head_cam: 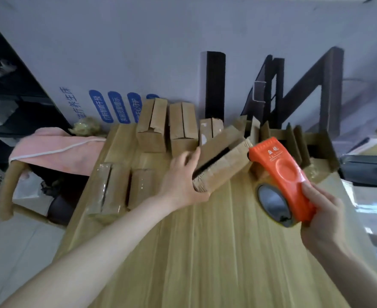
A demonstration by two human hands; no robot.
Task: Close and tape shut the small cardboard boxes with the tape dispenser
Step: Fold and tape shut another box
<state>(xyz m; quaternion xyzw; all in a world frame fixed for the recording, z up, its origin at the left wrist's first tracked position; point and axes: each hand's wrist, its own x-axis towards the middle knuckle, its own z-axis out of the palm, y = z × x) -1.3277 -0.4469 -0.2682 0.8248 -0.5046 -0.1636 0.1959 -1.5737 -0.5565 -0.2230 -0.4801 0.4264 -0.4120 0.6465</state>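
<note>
Now | left hand (183,181) grips brown box (224,168), seam gaping | right hand (323,216) grips orange dispenser (287,174)

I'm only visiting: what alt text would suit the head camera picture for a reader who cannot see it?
A person's left hand grips the near end of a small cardboard box whose top seam gapes open, while the right hand holds an orange tape dispenser beside it over a wooden table. Behind sit other small boxes.
</note>
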